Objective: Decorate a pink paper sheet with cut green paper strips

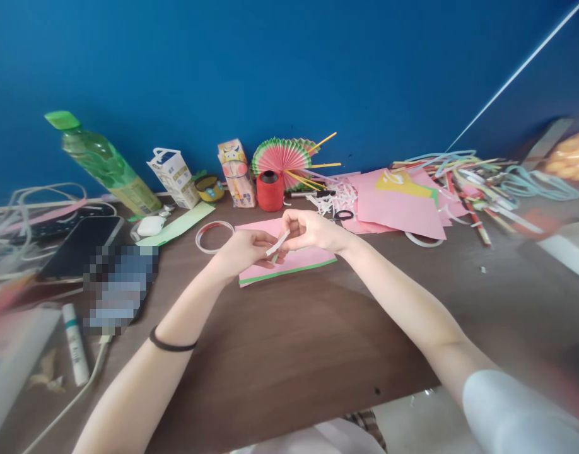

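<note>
Over the middle of the brown table [289, 340], my left hand [245, 250] and my right hand [308, 230] meet, both pinched on a small white paper strip [278, 243]. Fingers of both hands are closed round it. Just below them lies a pink sheet with a green edge [294, 261]. A ring of tape [214, 236] lies left of my hands. A black band is on my left wrist.
At the back stand a green bottle [105, 164], a small carton [173, 176], a red thread spool [269, 190] and a paper fan [280, 156]. Scissors [342, 215], pink sheets [398, 205] and paper straws [469, 183] lie right. A phone [81, 246], cables and a tube [76, 343] lie left.
</note>
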A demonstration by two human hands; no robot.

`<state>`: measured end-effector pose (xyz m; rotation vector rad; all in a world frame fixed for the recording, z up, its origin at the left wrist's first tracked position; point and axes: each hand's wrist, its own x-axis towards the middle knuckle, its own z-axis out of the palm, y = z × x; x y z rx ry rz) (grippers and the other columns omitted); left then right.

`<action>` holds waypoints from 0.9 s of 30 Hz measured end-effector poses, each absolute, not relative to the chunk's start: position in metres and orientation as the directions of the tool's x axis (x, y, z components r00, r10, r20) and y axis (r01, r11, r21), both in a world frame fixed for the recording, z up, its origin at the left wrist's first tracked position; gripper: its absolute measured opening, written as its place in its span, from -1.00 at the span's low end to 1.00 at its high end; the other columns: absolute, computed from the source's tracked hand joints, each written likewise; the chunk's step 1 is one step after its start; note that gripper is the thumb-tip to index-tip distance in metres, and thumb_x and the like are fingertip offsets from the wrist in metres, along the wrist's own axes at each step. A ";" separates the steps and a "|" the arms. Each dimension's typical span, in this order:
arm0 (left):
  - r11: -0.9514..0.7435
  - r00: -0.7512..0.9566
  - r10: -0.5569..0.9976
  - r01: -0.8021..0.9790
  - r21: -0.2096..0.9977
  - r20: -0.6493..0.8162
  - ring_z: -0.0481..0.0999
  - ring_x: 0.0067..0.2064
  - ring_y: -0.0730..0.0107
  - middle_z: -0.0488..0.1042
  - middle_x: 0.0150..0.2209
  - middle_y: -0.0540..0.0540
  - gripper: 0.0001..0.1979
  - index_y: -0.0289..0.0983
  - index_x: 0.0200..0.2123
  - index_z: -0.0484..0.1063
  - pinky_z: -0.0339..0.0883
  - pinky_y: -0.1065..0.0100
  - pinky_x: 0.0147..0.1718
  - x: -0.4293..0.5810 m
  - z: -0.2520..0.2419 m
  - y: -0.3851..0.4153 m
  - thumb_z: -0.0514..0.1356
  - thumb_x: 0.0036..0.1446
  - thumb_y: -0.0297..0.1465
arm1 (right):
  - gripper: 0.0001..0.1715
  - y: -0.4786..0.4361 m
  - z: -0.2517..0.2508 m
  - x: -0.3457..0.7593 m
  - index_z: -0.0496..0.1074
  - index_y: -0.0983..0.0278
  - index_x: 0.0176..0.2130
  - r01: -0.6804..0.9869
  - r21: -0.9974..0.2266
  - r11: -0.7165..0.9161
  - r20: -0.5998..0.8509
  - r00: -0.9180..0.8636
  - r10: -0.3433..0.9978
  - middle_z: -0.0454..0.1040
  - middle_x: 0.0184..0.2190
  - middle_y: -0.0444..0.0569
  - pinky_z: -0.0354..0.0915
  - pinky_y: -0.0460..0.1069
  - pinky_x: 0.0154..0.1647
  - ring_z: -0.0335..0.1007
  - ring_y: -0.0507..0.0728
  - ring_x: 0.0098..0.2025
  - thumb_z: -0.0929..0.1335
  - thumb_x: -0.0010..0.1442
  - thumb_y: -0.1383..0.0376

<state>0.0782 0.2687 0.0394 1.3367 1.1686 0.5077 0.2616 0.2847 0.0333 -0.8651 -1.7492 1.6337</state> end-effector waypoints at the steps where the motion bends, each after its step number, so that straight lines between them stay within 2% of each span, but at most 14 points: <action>1: 0.239 0.389 0.849 0.320 0.917 -0.358 0.56 -0.32 0.32 0.57 -0.39 -0.12 -0.80 -0.35 -0.36 0.46 0.46 0.31 -0.29 0.078 0.039 0.269 0.26 -0.17 -0.46 | -0.64 0.285 0.034 0.262 0.18 0.27 -0.44 0.064 -0.997 0.049 -0.002 -0.627 0.779 0.45 -0.46 -0.15 0.30 -0.05 -0.33 0.43 0.01 -0.39 0.47 -0.12 0.36; 5: 0.254 0.364 0.854 0.331 0.909 -0.371 0.56 -0.33 0.31 0.57 -0.41 -0.12 -0.82 -0.36 -0.40 0.46 0.46 0.31 -0.28 0.077 0.037 0.271 0.26 -0.18 -0.46 | -0.65 0.285 0.035 0.266 0.20 0.28 -0.45 0.076 -0.994 0.076 0.009 -0.642 0.767 0.47 -0.37 -0.09 0.27 -0.09 -0.37 0.40 -0.01 -0.38 0.46 -0.10 0.32; 8: 0.291 0.331 0.859 0.313 0.904 -0.391 0.56 -0.35 0.31 0.57 -0.43 -0.12 -0.79 -0.37 -0.39 0.45 0.47 0.30 -0.29 0.077 0.035 0.272 0.28 -0.21 -0.47 | -0.66 0.285 0.035 0.267 0.18 0.29 -0.48 0.080 -0.995 0.060 -0.003 -0.626 0.780 0.49 -0.41 -0.09 0.25 -0.10 -0.43 0.36 -0.04 -0.47 0.45 -0.08 0.31; 14: 0.273 0.325 0.869 0.311 0.910 -0.372 0.57 -0.35 0.29 0.57 -0.44 -0.11 -0.79 -0.37 -0.39 0.46 0.48 0.29 -0.28 0.079 0.036 0.270 0.29 -0.20 -0.44 | -0.66 0.284 0.034 0.262 0.19 0.28 -0.48 0.104 -0.994 0.043 -0.025 -0.574 0.819 0.45 -0.50 -0.15 0.23 -0.10 -0.47 0.36 -0.03 -0.50 0.46 -0.12 0.35; 20: 0.258 0.324 0.881 0.283 0.924 -0.346 0.57 -0.33 0.27 0.57 -0.44 -0.12 -0.80 -0.37 -0.41 0.46 0.48 0.28 -0.26 0.079 0.037 0.269 0.30 -0.19 -0.42 | -0.64 0.279 0.036 0.256 0.19 0.28 -0.46 0.105 -0.994 0.040 -0.023 -0.540 0.841 0.43 -0.51 -0.18 0.30 -0.06 -0.39 0.41 0.01 -0.45 0.47 -0.14 0.36; 27: 0.288 0.275 0.892 0.266 0.920 -0.359 0.57 -0.32 0.28 0.55 -0.47 -0.10 -0.84 -0.38 -0.42 0.44 0.47 0.29 -0.24 0.082 0.041 0.267 0.27 -0.18 -0.47 | -0.63 0.274 0.040 0.257 0.19 0.27 -0.41 0.073 -0.987 0.141 0.078 -0.551 0.831 0.43 -0.47 -0.18 0.32 -0.06 -0.38 0.46 0.03 -0.43 0.47 -0.11 0.34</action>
